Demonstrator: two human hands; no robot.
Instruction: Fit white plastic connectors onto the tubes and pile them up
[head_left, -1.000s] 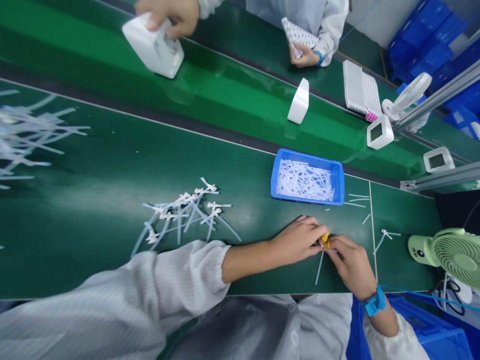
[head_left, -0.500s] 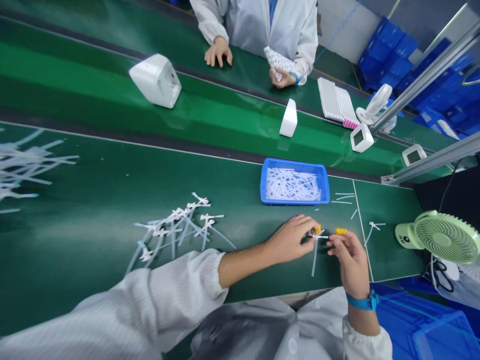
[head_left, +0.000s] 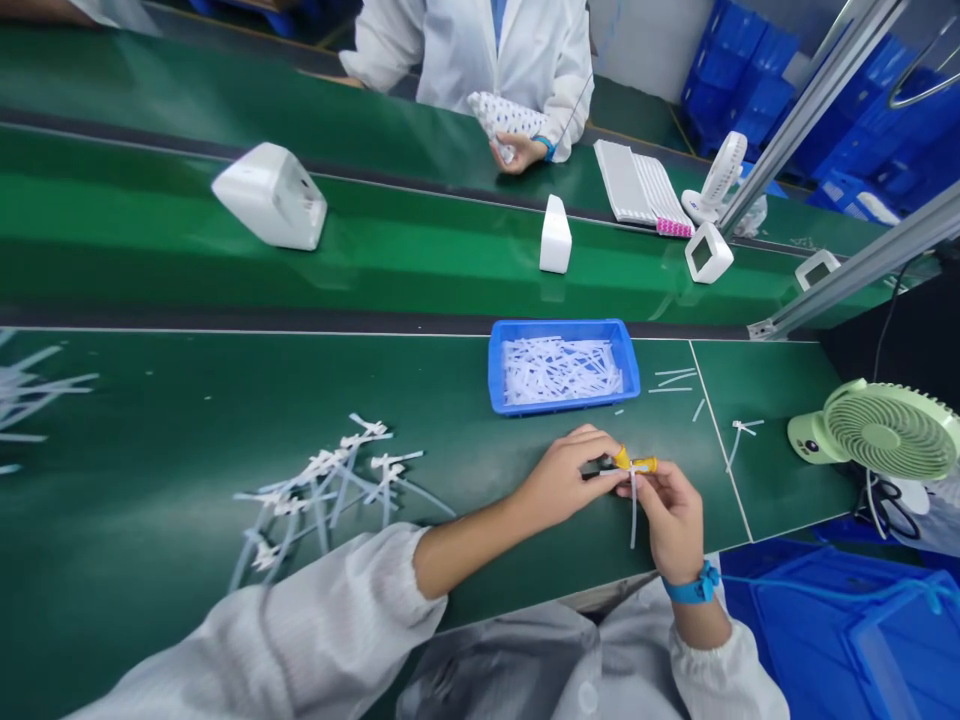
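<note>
My left hand pinches a small white connector piece with thin translucent tubes, one tube hanging down towards me. My right hand grips the same piece from the right, its fingertips nearly meeting those of the left. Yellow covers sit on a fingertip of each hand, and the connector itself is mostly hidden between the fingers. Just beyond the hands stands a blue tray full of short translucent tubes. To the left lies a loose heap of white connectors with tubes attached.
More tubes are piled at the far left. A single connector with tubes and a green fan are at right. White devices stand along the green belt. Across it, a co-worker's hand holds a patterned white packet.
My right hand has come left to the piece and now grips it together with my left hand. The camera view has turned slightly. The co-worker's other hand has drawn back.
</note>
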